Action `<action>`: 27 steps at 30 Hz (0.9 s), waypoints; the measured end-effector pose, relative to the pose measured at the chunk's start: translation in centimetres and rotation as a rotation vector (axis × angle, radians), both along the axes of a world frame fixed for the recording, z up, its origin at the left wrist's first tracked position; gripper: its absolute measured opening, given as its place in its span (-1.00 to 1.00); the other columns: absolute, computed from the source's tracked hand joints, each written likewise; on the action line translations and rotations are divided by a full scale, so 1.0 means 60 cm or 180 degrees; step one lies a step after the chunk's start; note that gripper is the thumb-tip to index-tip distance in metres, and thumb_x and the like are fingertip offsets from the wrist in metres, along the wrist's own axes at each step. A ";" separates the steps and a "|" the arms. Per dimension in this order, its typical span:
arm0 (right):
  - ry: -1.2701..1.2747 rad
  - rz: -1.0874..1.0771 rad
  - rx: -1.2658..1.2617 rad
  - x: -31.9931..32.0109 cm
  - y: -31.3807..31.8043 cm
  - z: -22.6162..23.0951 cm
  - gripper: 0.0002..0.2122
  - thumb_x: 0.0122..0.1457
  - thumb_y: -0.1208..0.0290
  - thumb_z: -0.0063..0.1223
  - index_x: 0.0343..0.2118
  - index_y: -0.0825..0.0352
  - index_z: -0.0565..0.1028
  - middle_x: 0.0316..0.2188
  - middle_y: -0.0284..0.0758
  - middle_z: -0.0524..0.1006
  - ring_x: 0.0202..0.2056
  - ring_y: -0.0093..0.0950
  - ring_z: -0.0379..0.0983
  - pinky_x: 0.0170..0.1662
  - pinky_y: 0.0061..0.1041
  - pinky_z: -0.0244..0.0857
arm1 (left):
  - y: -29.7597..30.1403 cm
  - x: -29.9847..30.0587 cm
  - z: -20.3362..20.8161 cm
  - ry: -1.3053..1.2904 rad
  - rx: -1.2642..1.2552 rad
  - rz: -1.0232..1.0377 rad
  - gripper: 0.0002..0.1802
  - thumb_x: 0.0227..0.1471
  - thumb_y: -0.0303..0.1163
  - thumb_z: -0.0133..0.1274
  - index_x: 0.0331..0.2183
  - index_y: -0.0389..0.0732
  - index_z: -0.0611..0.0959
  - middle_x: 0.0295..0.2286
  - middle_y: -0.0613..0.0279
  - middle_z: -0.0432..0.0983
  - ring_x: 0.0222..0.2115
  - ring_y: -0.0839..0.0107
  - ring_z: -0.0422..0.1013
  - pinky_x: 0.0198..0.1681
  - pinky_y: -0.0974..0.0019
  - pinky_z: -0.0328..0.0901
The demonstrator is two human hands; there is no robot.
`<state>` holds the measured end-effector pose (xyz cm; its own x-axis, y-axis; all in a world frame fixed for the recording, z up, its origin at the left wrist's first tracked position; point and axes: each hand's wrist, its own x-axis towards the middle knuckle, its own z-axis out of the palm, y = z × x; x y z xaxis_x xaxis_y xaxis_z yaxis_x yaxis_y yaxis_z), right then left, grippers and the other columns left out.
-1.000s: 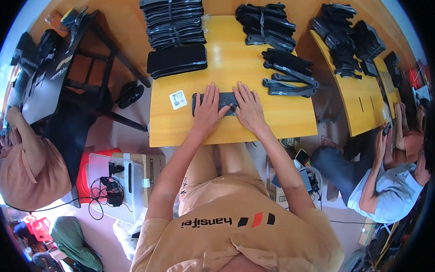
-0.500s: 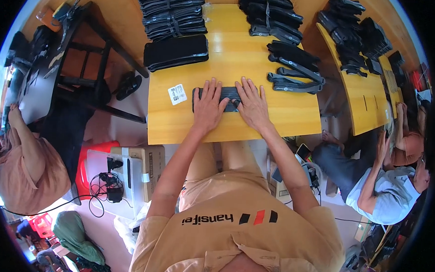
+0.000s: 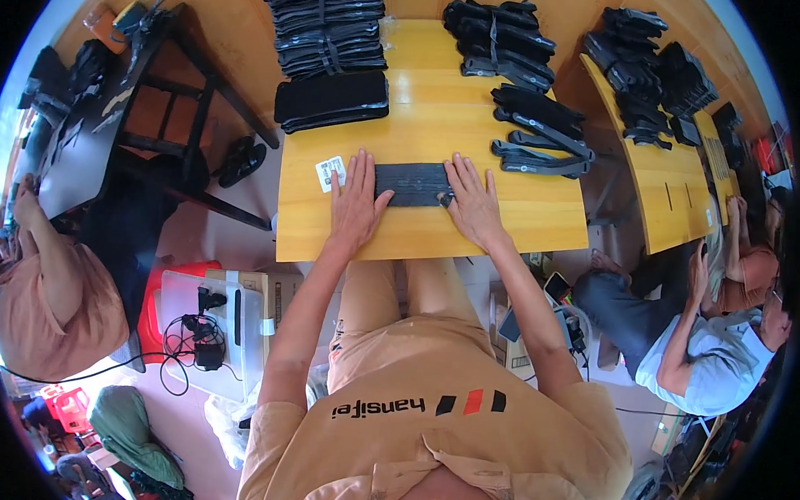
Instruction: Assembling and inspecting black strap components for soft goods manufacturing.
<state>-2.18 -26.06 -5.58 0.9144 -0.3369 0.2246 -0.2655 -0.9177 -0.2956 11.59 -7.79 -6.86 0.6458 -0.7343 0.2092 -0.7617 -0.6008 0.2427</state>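
Left hand (image 3: 357,209) lies flat, thumb out, over the left part of 1 black strip (image 3: 411,185); right hand (image 3: 476,209) lies flat on its right part, fingers slightly spread. The strip lies near the front edge of 1 yellow table (image 3: 431,242), with 1 white label (image 3: 326,170) by the left little finger. Farther off: 1 low black stack (image 3: 332,100) left, 1 heap of straps (image 3: 540,155) right; beyond, 1 tied pile (image 3: 324,27) left, 1 tied bundle (image 3: 500,44) right

Bright indoor light, pale sheen on the yellow tabletop (image 3: 431,119), white glare far left, fisheye curvature, black corners
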 end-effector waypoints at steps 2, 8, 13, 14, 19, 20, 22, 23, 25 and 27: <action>0.0125 0.0020 -0.0166 -0.008 0.003 -0.004 -0.44 0.11 0.23 -0.13 0.18 0.21 0.07 0.22 -0.27 0.01 0.24 -0.35 -0.13 0.22 -0.09 -0.31 | 0.000 0.000 -0.001 -0.0005 0.0024 0.0007 -0.27 0.11 -0.03 -0.25 0.17 -0.25 0.00 0.19 0.12 -0.15 0.21 0.24 -0.18 0.21 -0.01 -0.32; -0.0303 0.0042 -0.0092 -0.009 0.002 0.000 -0.50 0.06 0.42 -0.12 0.12 0.28 0.17 0.16 -0.20 0.14 0.19 -0.29 -0.01 0.20 -0.19 -0.15 | 0.005 0.005 0.001 0.0196 -0.0139 0.0133 -0.28 0.11 -0.06 -0.22 0.16 -0.28 0.02 0.18 0.04 -0.13 0.20 0.18 -0.18 0.20 -0.01 -0.29; -0.1995 -0.0499 0.0892 -0.051 -0.016 -0.001 -0.72 -0.01 0.65 -0.22 -0.20 0.43 0.44 -0.29 -0.13 0.46 -0.17 -0.22 0.35 -0.08 -0.39 0.21 | 0.009 0.006 0.057 0.0689 -0.1307 0.0692 -0.49 0.10 -0.20 -0.17 -0.05 -0.42 0.36 -0.04 -0.22 0.24 0.01 0.00 0.18 0.04 0.05 0.10; -0.2050 -0.0839 0.1284 -0.060 -0.019 -0.004 -0.73 0.00 0.65 -0.23 -0.22 0.42 0.45 -0.33 -0.15 0.46 -0.23 -0.26 0.36 -0.12 -0.41 0.22 | 0.006 0.010 0.062 0.0774 -0.1170 0.0890 -0.55 0.09 -0.20 -0.14 -0.19 -0.44 0.44 -0.18 -0.24 0.33 -0.13 -0.04 0.28 -0.08 0.04 0.18; -0.2478 -0.1568 0.2643 -0.061 -0.031 -0.021 -0.75 0.00 0.63 -0.26 -0.29 0.42 0.47 -0.51 -0.26 0.47 -0.42 -0.45 0.38 -0.29 -0.51 0.24 | -0.031 0.022 0.073 0.0588 -0.0514 0.1621 -0.52 0.04 -0.12 -0.07 -0.43 -0.45 0.56 -0.45 -0.25 0.47 -0.41 -0.13 0.43 -0.29 -0.01 0.31; -0.2486 -0.1571 0.2643 -0.062 -0.030 -0.023 -0.75 0.00 0.63 -0.26 -0.29 0.42 0.47 -0.51 -0.26 0.47 -0.42 -0.45 0.38 -0.29 -0.51 0.24 | -0.040 0.023 0.082 0.0689 -0.0402 0.1707 -0.50 0.01 -0.08 -0.04 -0.44 -0.44 0.57 -0.45 -0.24 0.48 -0.39 -0.11 0.44 -0.28 0.01 0.31; -0.2390 -0.1618 0.2424 -0.062 -0.026 -0.025 -0.76 0.01 0.62 -0.25 -0.31 0.43 0.48 -0.53 -0.28 0.46 -0.45 -0.48 0.37 -0.30 -0.53 0.24 | -0.055 0.022 0.087 0.0771 -0.0302 0.1822 -0.48 -0.02 -0.04 -0.01 -0.45 -0.43 0.58 -0.45 -0.23 0.49 -0.38 -0.10 0.44 -0.28 0.02 0.32; -0.2396 -0.1583 0.2437 -0.061 -0.027 -0.025 -0.76 0.01 0.62 -0.25 -0.31 0.43 0.48 -0.53 -0.28 0.46 -0.45 -0.48 0.37 -0.30 -0.53 0.24 | -0.064 0.020 0.080 0.0725 -0.0267 0.1934 -0.47 -0.03 -0.02 0.01 -0.47 -0.41 0.59 -0.45 -0.21 0.50 -0.37 -0.08 0.45 -0.27 0.04 0.32; -0.2389 -0.1630 0.2504 -0.061 -0.028 -0.026 -0.77 0.01 0.62 -0.26 -0.33 0.43 0.49 -0.52 -0.28 0.47 -0.45 -0.48 0.38 -0.30 -0.52 0.25 | -0.072 0.022 0.069 0.0660 -0.0229 0.2063 -0.46 -0.05 0.00 0.02 -0.48 -0.40 0.60 -0.46 -0.19 0.52 -0.36 -0.05 0.46 -0.26 0.05 0.32; -0.2423 -0.1571 0.2528 -0.059 -0.026 -0.028 -0.77 0.00 0.62 -0.25 -0.33 0.43 0.49 -0.52 -0.28 0.47 -0.46 -0.47 0.39 -0.31 -0.51 0.25 | -0.075 0.026 0.059 0.0758 -0.0095 0.2156 -0.45 -0.07 0.04 0.04 -0.48 -0.36 0.62 -0.44 -0.15 0.52 -0.36 -0.03 0.46 -0.26 0.07 0.32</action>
